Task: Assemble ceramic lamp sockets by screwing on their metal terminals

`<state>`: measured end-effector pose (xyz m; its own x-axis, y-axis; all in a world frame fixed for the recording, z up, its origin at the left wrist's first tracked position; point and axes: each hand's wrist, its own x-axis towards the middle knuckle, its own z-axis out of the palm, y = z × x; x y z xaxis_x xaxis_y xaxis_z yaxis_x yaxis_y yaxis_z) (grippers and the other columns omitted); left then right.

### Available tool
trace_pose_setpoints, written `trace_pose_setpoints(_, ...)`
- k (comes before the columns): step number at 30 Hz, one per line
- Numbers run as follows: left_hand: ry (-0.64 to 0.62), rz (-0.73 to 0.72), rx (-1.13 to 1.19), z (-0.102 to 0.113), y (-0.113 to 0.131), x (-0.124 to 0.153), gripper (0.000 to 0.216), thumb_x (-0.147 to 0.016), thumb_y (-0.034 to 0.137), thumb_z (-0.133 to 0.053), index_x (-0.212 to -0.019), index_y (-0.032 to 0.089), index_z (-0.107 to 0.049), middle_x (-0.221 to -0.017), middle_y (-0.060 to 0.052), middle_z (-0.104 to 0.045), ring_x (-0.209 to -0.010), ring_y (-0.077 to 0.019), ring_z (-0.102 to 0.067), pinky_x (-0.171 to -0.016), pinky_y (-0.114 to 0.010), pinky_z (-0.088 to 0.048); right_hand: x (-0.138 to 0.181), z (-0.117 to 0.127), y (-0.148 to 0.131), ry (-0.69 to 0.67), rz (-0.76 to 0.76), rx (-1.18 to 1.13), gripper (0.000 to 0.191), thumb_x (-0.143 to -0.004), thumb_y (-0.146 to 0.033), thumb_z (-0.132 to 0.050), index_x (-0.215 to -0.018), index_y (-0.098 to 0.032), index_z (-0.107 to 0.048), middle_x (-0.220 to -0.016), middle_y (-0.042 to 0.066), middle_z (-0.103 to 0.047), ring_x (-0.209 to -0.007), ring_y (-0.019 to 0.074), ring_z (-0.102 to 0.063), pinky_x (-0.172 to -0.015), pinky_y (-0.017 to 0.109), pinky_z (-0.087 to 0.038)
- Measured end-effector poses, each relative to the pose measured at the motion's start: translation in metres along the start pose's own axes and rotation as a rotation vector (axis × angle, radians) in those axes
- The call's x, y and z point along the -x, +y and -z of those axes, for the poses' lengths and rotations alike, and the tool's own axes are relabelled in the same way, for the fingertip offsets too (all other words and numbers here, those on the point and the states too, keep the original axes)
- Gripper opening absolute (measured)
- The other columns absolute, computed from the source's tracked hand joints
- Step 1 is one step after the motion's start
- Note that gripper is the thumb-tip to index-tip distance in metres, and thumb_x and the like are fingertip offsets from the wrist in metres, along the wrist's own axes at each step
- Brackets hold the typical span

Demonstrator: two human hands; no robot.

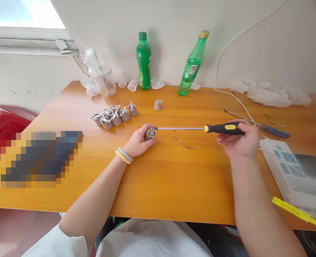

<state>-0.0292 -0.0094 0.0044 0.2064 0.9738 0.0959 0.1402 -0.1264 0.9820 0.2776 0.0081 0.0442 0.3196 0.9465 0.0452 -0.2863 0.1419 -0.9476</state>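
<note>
My left hand (140, 141) is closed round a small grey-brown lamp socket (150, 133) with a metal bracket on its face. In my right hand (242, 139) is a screwdriver (224, 128) with a black and yellow handle. Its shaft lies level, and the tip meets the upper side of the socket near the bracket. Several similar sockets with metal brackets (116, 117) stand grouped on the table beyond my left hand. One more socket (158, 104), with no long bracket visible, stands apart from them. Small screws (176, 138) and a thin strip of metal bits (186, 145) lie between my hands.
Two green bottles (144, 62) stand by the wall, one tilted (192, 67). A second screwdriver (274, 131) lies right, near a white power strip (283, 164) and a phone (313, 165). White foam nets (267, 93) and a plastic cup (105, 84) line the back edge.
</note>
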Motion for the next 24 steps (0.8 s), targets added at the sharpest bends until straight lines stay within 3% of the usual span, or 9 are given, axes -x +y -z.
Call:
trace_pose_setpoints(5, -0.004, -0.096, -0.195, 0.0038, 0.0011, 0.0004, 0.033, -0.067, 0.018, -0.068, -0.100, 0.020, -0.063, -0.069, 0.001, -0.051, -0.057, -0.0115, -0.039, -0.061, -0.025, -0.035, 0.0008, -0.0015, -0.0005, 0.013, 0.023, 0.001, 0.012, -0.055, -0.025, -0.053, -0.061, -0.018, -0.061, -0.043, 0.000, -0.056, -0.029, 0.0206, -0.053, -0.023, 0.028, -0.035)
trace_pose_setpoints(24, -0.001, -0.151, -0.301, 0.0047, 0.0012, -0.0005, 0.030, -0.066, 0.018, -0.067, -0.095, 0.022, -0.065, -0.080, -0.003, -0.058, -0.073, -0.0187, -0.049, -0.074, -0.029, -0.037, 0.0001, 0.0003, 0.0030, -0.062, 0.122, 0.026, 0.014, -0.055, -0.020, -0.052, -0.062, -0.016, -0.063, -0.046, 0.001, -0.058, -0.031, 0.0217, -0.055, -0.025, 0.031, -0.040)
